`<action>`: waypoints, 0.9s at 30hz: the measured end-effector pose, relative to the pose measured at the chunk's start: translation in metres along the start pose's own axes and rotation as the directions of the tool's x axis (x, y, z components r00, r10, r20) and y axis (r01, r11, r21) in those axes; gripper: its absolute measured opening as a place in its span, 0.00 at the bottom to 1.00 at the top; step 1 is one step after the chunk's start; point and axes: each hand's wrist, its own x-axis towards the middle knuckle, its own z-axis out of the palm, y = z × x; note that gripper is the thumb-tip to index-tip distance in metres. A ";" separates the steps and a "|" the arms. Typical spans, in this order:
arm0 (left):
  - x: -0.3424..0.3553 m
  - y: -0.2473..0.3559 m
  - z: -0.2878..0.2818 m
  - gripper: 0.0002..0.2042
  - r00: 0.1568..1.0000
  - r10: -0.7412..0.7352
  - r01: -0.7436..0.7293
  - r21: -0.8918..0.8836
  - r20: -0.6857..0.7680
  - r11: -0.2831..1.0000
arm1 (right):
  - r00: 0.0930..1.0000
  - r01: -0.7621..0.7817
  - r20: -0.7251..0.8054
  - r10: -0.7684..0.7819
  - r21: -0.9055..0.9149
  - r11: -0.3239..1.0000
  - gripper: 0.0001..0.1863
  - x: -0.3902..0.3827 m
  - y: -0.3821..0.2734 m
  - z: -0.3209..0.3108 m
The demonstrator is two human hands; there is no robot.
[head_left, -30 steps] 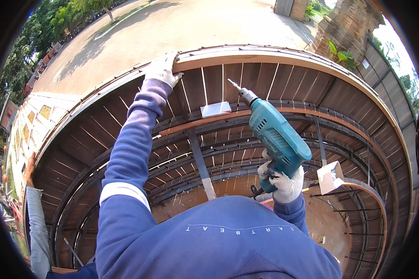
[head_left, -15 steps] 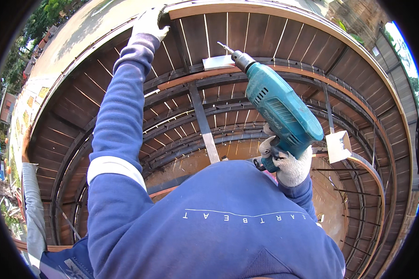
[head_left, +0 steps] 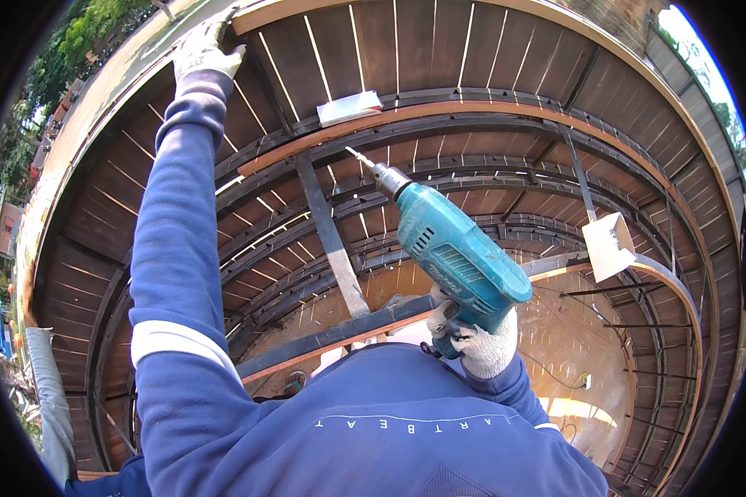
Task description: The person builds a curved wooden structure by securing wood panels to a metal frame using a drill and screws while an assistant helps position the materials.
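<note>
My right hand [head_left: 487, 344], in a pale knitted glove, is closed round the grip of a teal power drill [head_left: 464, 248]. The drill tilts to the upper left, its bit pointing away from me and touching nothing. My left arm reaches far forward. The gloved left hand [head_left: 207, 54] grips the top edge of the curved wall at the end of a light wooden strip [head_left: 406, 7]; its thumb shows on the inner side, and the fingertips are partly hidden.
Curved dark plank walls [head_left: 414, 50] with gaps and metal hoops surround me. A white block [head_left: 350, 108] lies on a reddish curved ledge. An open cardboard box [head_left: 612, 248] sits at right. A grey-sleeved arm [head_left: 48, 398] of another person rests at left. Below is a brown floor [head_left: 547, 348].
My view has shifted, so the drill and my right hand appear lower and further left. The left hand stays at the strip's end. More floor and a foot below have come into sight.
</note>
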 end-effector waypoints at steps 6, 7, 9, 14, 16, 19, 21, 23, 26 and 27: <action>-0.003 -0.005 0.012 0.31 0.972 0.071 -0.046 0.115 -0.224 0.992 | 0.985 -0.161 0.074 0.157 0.048 0.986 0.55 0.000 0.033 -0.039; -0.002 -0.001 0.012 0.30 0.967 0.083 -0.050 0.137 -0.243 0.989 | 0.984 -0.150 0.102 0.144 0.053 0.987 0.55 0.002 0.044 -0.049; 0.001 -0.014 0.023 0.28 0.976 0.045 -0.020 0.123 -0.211 0.992 | 0.984 -0.107 0.152 0.090 0.105 0.989 0.50 0.006 0.060 -0.059; 0.001 -0.026 0.040 0.24 0.966 0.054 0.001 0.213 -0.254 0.977 | 0.974 -0.201 0.156 0.163 0.272 0.941 0.56 0.006 0.072 -0.065; 0.000 -0.033 0.043 0.24 0.959 0.054 0.013 0.236 -0.278 0.972 | 0.971 -0.217 0.167 0.174 0.293 0.931 0.56 0.006 0.070 -0.064; -0.003 -0.028 0.041 0.24 0.955 0.064 -0.001 0.212 -0.288 0.977 | 0.963 -0.255 0.167 0.212 0.303 0.918 0.56 0.006 0.070 -0.066; -0.002 -0.016 0.031 0.23 0.957 0.064 -0.003 0.211 -0.283 0.978 | 0.969 -0.211 0.186 0.162 0.281 0.936 0.53 0.005 0.070 -0.064; -0.002 0.002 0.019 0.24 0.953 0.087 -0.065 0.087 -0.290 0.994 | 0.975 -0.203 0.151 0.161 0.324 0.924 0.52 0.003 0.063 -0.058; -0.003 0.009 0.011 0.26 0.982 0.004 0.011 0.077 -0.186 0.997 | 0.989 -0.149 0.072 0.133 0.310 0.939 0.50 0.003 0.035 -0.047; -0.002 0.011 0.007 0.27 0.982 0.010 -0.002 0.043 -0.186 0.999 | 0.992 -0.129 0.041 0.123 0.294 0.947 0.49 0.002 0.019 -0.038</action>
